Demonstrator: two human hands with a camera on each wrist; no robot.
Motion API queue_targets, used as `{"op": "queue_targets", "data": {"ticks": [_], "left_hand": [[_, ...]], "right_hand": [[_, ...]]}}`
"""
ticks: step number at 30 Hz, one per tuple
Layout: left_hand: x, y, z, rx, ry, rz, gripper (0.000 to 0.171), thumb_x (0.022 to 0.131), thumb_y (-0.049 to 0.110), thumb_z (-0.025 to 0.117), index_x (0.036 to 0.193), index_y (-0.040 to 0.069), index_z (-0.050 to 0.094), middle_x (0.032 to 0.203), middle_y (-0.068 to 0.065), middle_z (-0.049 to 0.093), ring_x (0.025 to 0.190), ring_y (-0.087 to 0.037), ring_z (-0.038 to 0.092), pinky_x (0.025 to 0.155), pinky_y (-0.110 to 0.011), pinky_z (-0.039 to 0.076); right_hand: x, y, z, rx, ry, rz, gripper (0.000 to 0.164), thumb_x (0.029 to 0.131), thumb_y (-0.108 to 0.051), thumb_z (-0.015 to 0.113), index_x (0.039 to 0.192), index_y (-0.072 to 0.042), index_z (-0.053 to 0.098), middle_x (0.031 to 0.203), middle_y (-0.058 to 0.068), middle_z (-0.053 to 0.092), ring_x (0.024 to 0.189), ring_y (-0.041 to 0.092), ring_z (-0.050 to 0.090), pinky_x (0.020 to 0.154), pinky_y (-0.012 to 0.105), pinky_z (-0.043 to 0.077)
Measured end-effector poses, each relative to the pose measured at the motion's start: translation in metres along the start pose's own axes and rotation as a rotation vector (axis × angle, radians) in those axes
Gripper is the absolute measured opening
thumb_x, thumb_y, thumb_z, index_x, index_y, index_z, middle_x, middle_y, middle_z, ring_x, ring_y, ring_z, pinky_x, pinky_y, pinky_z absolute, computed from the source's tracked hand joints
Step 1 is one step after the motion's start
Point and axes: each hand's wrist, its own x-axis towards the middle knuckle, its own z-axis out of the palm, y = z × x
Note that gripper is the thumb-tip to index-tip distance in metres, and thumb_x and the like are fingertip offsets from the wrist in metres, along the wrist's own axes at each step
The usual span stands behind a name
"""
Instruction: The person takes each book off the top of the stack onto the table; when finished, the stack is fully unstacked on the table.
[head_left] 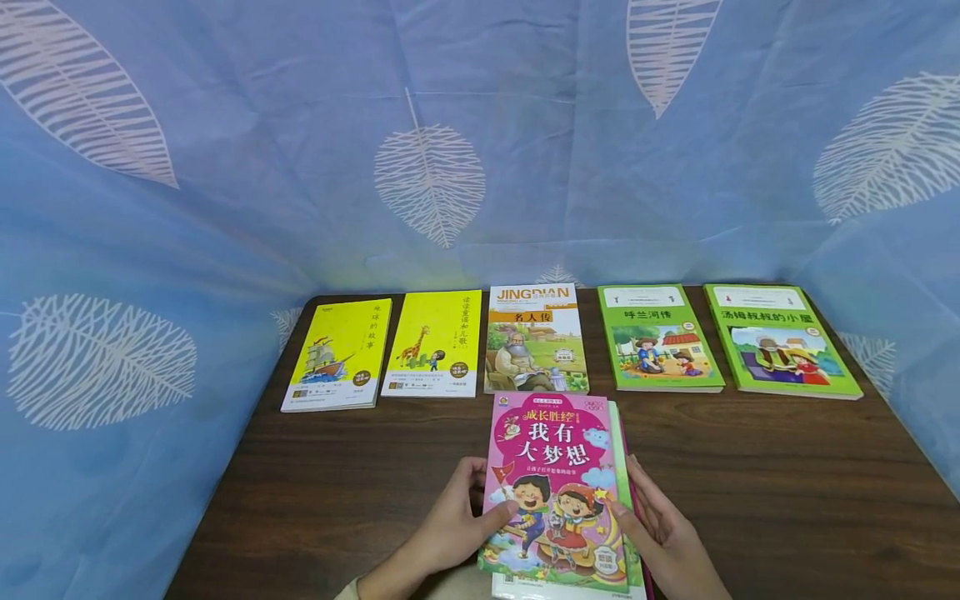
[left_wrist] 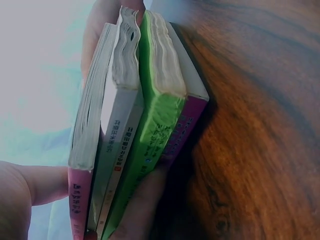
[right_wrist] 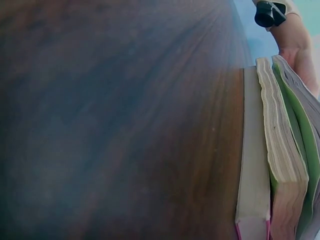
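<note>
Pinching a stack of books [left_wrist: 162,117] from both sides, the left-hand grip [head_left: 456,523] and the right-hand grip [head_left: 667,529] each set a thumb on the top pink book [head_left: 551,467], at the near side of the surface [head_left: 330,475]. From here the layers look fanned, so I'd tap them level and press evenly with both thumbs before any lift, lest a lower one slip. The row's middle book [head_left: 536,354] lies just beyond the stack's far edge; dark wood runs out to either side, giving room for sideways travel.
</note>
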Motion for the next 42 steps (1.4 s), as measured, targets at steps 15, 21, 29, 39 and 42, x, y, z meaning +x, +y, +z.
{"op": "queue_targets", "data": {"ticks": [15, 21, 29, 39, 42], "left_hand": [[-0.002, -0.003, -0.011, -0.179, -0.021, -0.064, 0.053, 0.097, 0.015, 0.076, 0.131, -0.003, 0.040, 0.111, -0.017, 0.074, 0.089, -0.019, 0.073, 0.071, -0.026, 0.062], [-0.009, -0.001, -0.024, -0.162, -0.020, -0.072, 0.051, 0.101, 0.014, 0.070, 0.136, -0.002, 0.037, 0.110, -0.020, 0.076, 0.085, -0.019, 0.075, 0.071, -0.026, 0.062], [-0.023, -0.008, -0.048, -0.254, 0.028, -0.154, 0.050, 0.104, 0.012, 0.064, 0.142, 0.002, 0.033, 0.106, -0.017, 0.077, 0.084, -0.022, 0.077, 0.070, -0.033, 0.064], [-0.060, -0.015, -0.105, -0.218, 0.256, -0.339, 0.054, 0.105, 0.014, 0.061, 0.149, 0.011, 0.030, 0.105, -0.012, 0.078, 0.088, -0.026, 0.077, 0.073, -0.039, 0.062], [-0.073, -0.018, -0.125, -0.177, 0.377, -0.423, 0.052, 0.105, 0.012, 0.061, 0.149, 0.013, 0.033, 0.103, -0.010, 0.078, 0.088, -0.026, 0.077, 0.074, -0.040, 0.062]], "right_hand": [[0.005, 0.005, -0.002, 0.045, 0.021, -0.072, 0.082, 0.104, -0.041, 0.066, 0.167, -0.008, 0.024, 0.177, 0.014, 0.012, 0.159, 0.033, 0.016, 0.098, 0.001, 0.039], [0.006, 0.008, -0.004, 0.043, 0.011, -0.086, 0.082, 0.105, -0.041, 0.064, 0.167, -0.007, 0.024, 0.177, 0.014, 0.012, 0.155, 0.008, 0.022, 0.098, 0.001, 0.040], [0.005, 0.011, -0.004, 0.052, 0.026, -0.173, 0.075, 0.106, -0.034, 0.063, 0.165, -0.002, 0.028, 0.175, 0.020, 0.015, 0.125, -0.033, 0.030, 0.099, 0.000, 0.039], [0.006, 0.013, -0.003, 0.068, 0.014, -0.146, 0.075, 0.106, -0.035, 0.064, 0.165, -0.005, 0.030, 0.176, 0.019, 0.013, 0.123, -0.034, 0.030, 0.098, 0.000, 0.040], [0.007, 0.012, -0.003, 0.068, 0.012, -0.134, 0.076, 0.105, -0.037, 0.065, 0.165, -0.006, 0.030, 0.176, 0.019, 0.013, 0.123, -0.033, 0.030, 0.097, 0.000, 0.041]]}}
